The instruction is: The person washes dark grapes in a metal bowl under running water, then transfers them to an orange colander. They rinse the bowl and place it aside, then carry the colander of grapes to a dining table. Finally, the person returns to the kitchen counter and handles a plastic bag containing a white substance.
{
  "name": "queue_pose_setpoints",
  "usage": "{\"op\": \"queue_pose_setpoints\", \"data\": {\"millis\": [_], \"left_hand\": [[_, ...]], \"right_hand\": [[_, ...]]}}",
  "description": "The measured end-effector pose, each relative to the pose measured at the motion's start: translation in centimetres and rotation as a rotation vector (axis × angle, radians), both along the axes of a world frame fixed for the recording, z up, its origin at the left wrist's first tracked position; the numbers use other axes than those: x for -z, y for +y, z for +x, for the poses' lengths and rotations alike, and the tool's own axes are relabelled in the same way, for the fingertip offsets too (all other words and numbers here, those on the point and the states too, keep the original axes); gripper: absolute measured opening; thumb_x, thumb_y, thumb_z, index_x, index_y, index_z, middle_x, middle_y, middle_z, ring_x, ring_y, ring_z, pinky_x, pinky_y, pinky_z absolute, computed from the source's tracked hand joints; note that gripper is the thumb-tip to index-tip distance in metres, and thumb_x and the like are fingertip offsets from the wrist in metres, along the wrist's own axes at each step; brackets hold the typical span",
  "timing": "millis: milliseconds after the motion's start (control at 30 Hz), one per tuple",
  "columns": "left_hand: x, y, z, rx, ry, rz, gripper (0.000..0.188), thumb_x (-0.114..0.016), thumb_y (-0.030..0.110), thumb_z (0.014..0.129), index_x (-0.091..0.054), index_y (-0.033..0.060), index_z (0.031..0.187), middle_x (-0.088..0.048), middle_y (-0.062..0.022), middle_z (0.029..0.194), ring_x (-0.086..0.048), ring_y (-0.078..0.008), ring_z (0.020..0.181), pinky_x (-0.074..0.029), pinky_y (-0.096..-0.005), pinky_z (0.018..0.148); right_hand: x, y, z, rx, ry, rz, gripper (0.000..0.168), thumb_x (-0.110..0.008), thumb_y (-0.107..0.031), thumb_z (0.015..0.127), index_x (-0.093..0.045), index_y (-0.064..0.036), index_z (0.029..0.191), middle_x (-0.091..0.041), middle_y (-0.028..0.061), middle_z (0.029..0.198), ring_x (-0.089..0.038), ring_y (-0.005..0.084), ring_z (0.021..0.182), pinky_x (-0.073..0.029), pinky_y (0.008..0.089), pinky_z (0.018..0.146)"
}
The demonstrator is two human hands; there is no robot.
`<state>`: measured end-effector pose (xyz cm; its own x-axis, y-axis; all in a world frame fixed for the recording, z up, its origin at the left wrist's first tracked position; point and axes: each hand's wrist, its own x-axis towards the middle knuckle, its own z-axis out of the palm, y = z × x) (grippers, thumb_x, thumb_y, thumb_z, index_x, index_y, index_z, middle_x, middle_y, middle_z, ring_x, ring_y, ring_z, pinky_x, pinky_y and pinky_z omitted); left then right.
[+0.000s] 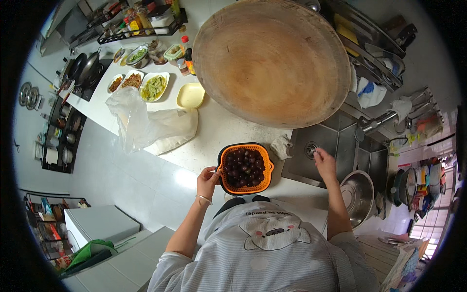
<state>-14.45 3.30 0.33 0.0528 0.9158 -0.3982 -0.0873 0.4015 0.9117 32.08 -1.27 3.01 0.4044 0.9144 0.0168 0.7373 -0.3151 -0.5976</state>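
An orange plastic colander (pixel 269 177) nested in a dark basin stands at the counter's front edge. Dark purple grapes (pixel 243 168) fill it. My left hand (pixel 208 184) grips the left rim of the basin, thumb on top. Over the stainless steel sink (pixel 335 146), my right hand (pixel 325 165) is raised with thumb and fingertips drawn together, close to the drain (pixel 311 149) in the picture. Whether something small is pinched there is too unclear to tell. Between colander and sink lies a crumpled pale cloth (pixel 281 146).
A large round wooden board (pixel 271 65) covers the counter's back. Left of it are a clear plastic bag (pixel 127 116), an empty yellow dish (pixel 190 95) and a plate of greens (pixel 154 87). A steel basin (pixel 357 199) stands right of my forearm, below a faucet (pixel 377 122).
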Motion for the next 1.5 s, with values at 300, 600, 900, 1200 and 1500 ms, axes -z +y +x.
{"op": "queue_pose_setpoints", "data": {"millis": [300,600,900,1200,1500], "left_hand": [[-0.1,-0.4,-0.5,-0.171,0.008,-0.104,0.019,-0.062,0.021,0.094,-0.06,0.0057,0.105,-0.062,-0.0039,0.079,-0.06,-0.0123,0.062,-0.051,-0.026,0.06],[-0.7,-0.2,0.8,-0.036,-0.039,-0.108,0.026,-0.061,0.027,0.095,-0.063,0.0041,0.106,-0.065,-0.0016,0.086,-0.06,-0.0112,0.074,-0.05,-0.0263,0.066],[-0.1,1.0,1.6,-0.028,-0.003,-0.084,0.02,-0.06,0.016,0.095,-0.063,0.0002,0.108,-0.068,-0.0061,0.093,-0.066,-0.0147,0.076,-0.056,-0.0296,0.066],[-1.9,-0.4,2.0,-0.194,0.349,0.085,0.013,-0.063,0.014,0.092,-0.063,0.0024,0.097,-0.065,-0.0057,0.083,-0.061,-0.014,0.066,-0.051,-0.0289,0.059],[-6.3,-4.9,3.8,0.434,1.026,0.964,0.014,-0.072,0.01,0.076,-0.063,0.0088,0.087,-0.059,-0.0058,0.084,-0.056,-0.0268,0.08,-0.043,-0.0387,0.071]], "right_hand": [[2.7,-1.6,-12.2,-0.203,0.876,-0.423,0.05,-0.055,-0.035,0.097,-0.044,0.0,0.133,-0.059,0.0072,0.103,-0.061,0.0136,0.081,-0.052,0.0282,0.068],[2.8,1.0,-13.5,-0.232,0.715,-0.313,0.047,-0.058,-0.03,0.096,-0.047,0.002,0.13,-0.064,0.0099,0.099,-0.062,0.013,0.077,-0.052,0.0282,0.063],[2.9,1.3,-13.5,-0.213,0.881,-0.263,0.041,-0.059,-0.026,0.095,-0.05,0.001,0.125,-0.064,0.0102,0.099,-0.062,0.0126,0.075,-0.053,0.0269,0.062],[-3.1,-0.1,-10.3,-0.41,1.05,-0.283,0.038,-0.06,-0.023,0.095,-0.051,-0.002,0.125,-0.062,0.0046,0.096,-0.06,0.0127,0.082,-0.05,0.0281,0.069],[0.5,-5.1,-4.6,-0.166,0.413,-0.077,0.017,-0.067,-0.019,0.087,-0.067,-0.006,0.097,-0.069,0.0063,0.082,-0.063,0.0148,0.07,-0.048,0.0281,0.064]]}}
